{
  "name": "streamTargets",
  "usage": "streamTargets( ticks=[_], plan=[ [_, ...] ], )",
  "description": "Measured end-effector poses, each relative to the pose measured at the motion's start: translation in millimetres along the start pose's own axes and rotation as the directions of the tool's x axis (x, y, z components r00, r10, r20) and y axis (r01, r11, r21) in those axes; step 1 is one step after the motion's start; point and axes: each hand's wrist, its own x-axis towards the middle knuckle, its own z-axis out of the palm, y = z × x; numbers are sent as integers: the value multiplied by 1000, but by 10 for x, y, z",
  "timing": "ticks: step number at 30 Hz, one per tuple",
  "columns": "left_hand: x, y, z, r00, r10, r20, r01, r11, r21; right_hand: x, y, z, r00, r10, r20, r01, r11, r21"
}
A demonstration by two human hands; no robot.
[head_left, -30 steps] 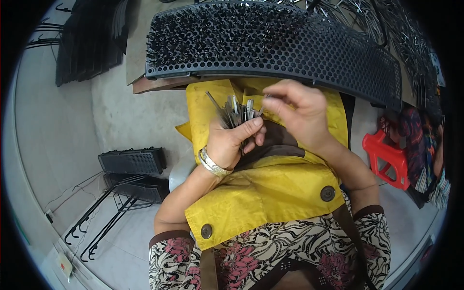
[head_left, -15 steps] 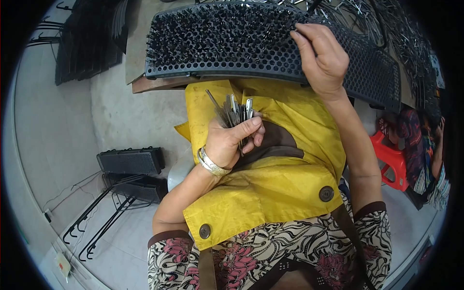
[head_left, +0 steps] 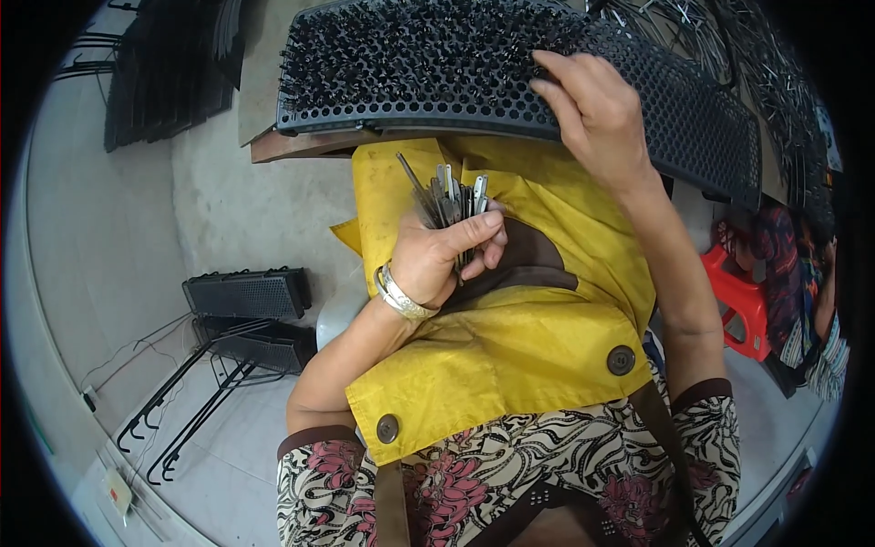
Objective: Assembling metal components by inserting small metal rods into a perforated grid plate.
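A bundle of thin, flat metal strips stands in my left hand. The thumb lies across the strips and the fingers wrap round them, above my lap. Some strips are bright, with small holes near their upper ends; others are dark. Over the long black perforated panel, my right hand is held with thumb and forefinger curled toward each other. Its fingertips are at the right edge of the many small black upright pieces that stand in the panel's holes. Whatever the fingertips hold is too small to make out.
Loose metal strips lie heaped behind and right of the panel. A yellow apron covers my lap. Black racks with hooked rods stand on the floor at left. Near a red stool at right, another person is partly visible.
My right hand has shifted a little left and nearer to me along the panel, and its thumb and forefinger are slightly farther apart. The left hand keeps its bundle of metal strips.
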Motion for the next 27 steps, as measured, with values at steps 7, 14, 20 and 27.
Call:
streamTargets(
  ticks=[7,14,20,27],
  plan=[
    [-16,10,15,997,-30,69,24,996,83,-314,-609,-103,696,356,624,-718,341,607],
    [3,-17,27,999,-13,48,8,994,108,-309,-569,-198,639,563,524,-761,369,533],
    [-23,-17,-38,999,30,17,-31,998,49,-131,-194,-338,618,635,464,-626,41,779],
    [7,-41,-2,1000,13,24,-15,998,57,-56,234,-234,799,602,-19,-544,736,403]
  ],
)
